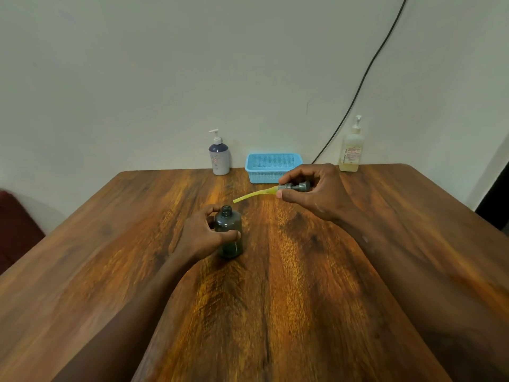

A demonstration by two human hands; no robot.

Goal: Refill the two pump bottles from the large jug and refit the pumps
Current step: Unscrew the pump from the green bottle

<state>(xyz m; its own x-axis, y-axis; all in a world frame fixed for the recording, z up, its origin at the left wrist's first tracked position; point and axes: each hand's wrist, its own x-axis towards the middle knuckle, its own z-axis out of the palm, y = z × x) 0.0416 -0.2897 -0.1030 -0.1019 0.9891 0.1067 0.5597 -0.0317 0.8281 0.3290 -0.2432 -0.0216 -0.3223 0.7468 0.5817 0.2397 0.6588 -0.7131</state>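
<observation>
The table (275, 299) shows bare wood grain between the two forearms. Just past them the left hand (205, 232) wraps the small dark bottle (230, 223), thumb across its front and fingers curled behind. It holds the bottle upright on the wood with the threaded neck open. The plastic is too dark to tell how full it is.

Up and to the right, clear of the neck, the right hand (316, 191) pinches the grey pump (296, 186) between thumb and fingertips, nearly level. The yellow dip tube (252, 194) curves out leftward, its free end hanging above the table between that hand and the bottle.

The likeliest trouble is the tube itself. It is bent and looks springy, so its tip may catch the narrow rim instead of entering and shove the bottle sideways; only the left hand's grip guards against a tip-over. Held sideways, a wet tube could also drip on the wood. If the pump is not brought upright first, the collar may seat crooked and cross-thread. If the bottle is brim-full, the tube could push liquid over the neck.

Along the far edge by the wall stand a white-and-blue pump bottle (219, 157), a blue basket (272, 166) and a tall pale bottle (351, 150), both bottles with pumps on. A black cable (366, 75) runs up the wall. No jug plainly shows — a reach toward that row, over the open bottle, could knock it.
</observation>
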